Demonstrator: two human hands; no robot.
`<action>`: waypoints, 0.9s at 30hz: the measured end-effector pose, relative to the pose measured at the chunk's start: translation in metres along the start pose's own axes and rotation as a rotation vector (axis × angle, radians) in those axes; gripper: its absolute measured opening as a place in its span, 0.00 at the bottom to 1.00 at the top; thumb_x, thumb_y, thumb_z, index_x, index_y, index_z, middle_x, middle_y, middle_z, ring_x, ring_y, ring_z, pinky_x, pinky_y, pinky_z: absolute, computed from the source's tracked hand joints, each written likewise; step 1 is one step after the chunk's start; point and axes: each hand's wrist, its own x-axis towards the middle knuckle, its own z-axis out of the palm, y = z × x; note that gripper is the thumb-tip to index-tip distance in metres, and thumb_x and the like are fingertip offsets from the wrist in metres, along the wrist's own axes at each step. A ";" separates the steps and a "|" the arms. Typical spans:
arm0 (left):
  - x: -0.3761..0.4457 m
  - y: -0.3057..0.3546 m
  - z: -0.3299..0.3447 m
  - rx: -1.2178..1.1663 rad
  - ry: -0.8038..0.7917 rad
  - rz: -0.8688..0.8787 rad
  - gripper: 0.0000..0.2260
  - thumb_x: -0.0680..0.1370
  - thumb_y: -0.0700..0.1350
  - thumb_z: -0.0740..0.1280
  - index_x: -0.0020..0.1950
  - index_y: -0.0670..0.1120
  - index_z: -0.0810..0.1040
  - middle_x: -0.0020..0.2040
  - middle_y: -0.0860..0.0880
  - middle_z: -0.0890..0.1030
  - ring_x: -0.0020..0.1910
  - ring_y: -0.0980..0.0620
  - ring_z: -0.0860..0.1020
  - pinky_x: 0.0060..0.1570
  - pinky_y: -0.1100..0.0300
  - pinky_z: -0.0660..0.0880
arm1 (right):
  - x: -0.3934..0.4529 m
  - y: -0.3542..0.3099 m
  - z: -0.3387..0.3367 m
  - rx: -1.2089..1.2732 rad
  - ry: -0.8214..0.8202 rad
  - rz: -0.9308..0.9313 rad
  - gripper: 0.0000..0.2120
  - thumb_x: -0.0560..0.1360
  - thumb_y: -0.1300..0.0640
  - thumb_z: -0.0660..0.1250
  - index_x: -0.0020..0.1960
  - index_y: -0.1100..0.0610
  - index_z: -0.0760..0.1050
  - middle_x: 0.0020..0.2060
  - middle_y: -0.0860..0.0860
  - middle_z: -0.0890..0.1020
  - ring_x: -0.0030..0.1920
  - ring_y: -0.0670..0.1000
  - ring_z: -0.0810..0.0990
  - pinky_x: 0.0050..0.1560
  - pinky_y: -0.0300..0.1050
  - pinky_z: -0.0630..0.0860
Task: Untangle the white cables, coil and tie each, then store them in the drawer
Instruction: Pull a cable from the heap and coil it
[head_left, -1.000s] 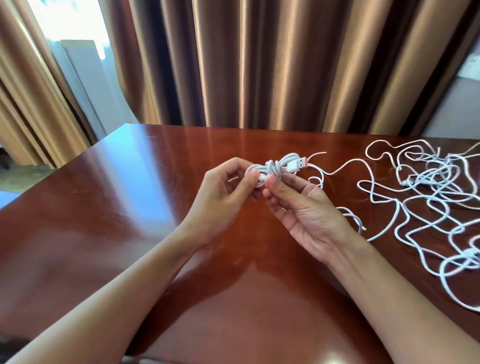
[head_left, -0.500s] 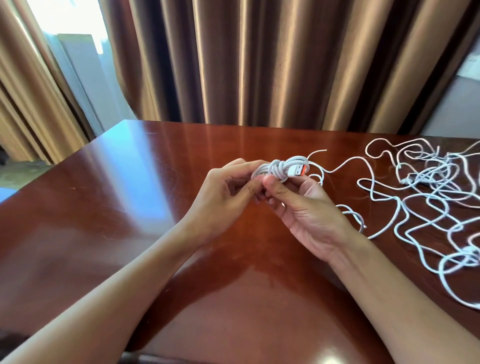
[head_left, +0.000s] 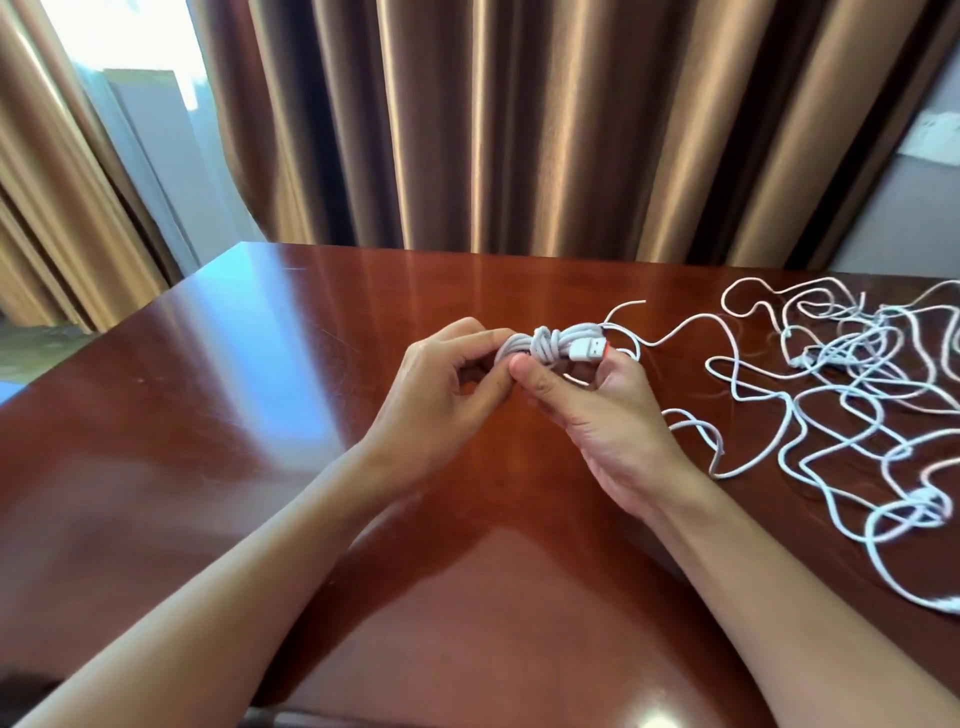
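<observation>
- The table (head_left: 218, 415) looks like reddish-brown wood under a high-gloss lacquer; its smooth top mirrors the window light toward its left edge and the curtain folds along its far edge, with a few fine scratches showing.
- The coiled cable (head_left: 545, 345) has a matt white, rubbery-looking plastic sheath.
- Its plug (head_left: 589, 349) has a smooth white plastic body with an orange insert.
- The loose cables (head_left: 841, 410) toward the table's right edge share the same matt white sheath.
- The curtain (head_left: 519, 124) beyond the far edge is bronze-brown cloth with a satin sheen on its folds.
</observation>
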 end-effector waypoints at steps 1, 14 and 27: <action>0.001 -0.003 -0.002 0.088 0.004 0.034 0.06 0.80 0.43 0.69 0.53 0.45 0.85 0.39 0.49 0.75 0.36 0.52 0.75 0.38 0.60 0.73 | 0.000 0.000 -0.001 -0.060 0.011 -0.027 0.23 0.66 0.55 0.78 0.59 0.60 0.79 0.48 0.56 0.85 0.47 0.49 0.84 0.50 0.42 0.81; 0.003 -0.010 -0.011 0.233 -0.256 0.278 0.16 0.77 0.27 0.63 0.62 0.38 0.80 0.51 0.47 0.76 0.47 0.56 0.76 0.50 0.68 0.71 | 0.004 -0.011 -0.008 -0.100 0.082 0.176 0.05 0.80 0.59 0.67 0.48 0.60 0.78 0.35 0.52 0.81 0.30 0.46 0.77 0.32 0.34 0.73; 0.003 -0.003 -0.007 0.212 -0.060 0.224 0.15 0.70 0.23 0.69 0.48 0.40 0.86 0.37 0.49 0.79 0.35 0.67 0.72 0.39 0.76 0.64 | 0.000 -0.015 -0.005 0.122 -0.099 0.258 0.13 0.68 0.54 0.75 0.49 0.59 0.80 0.37 0.51 0.82 0.32 0.43 0.76 0.36 0.32 0.77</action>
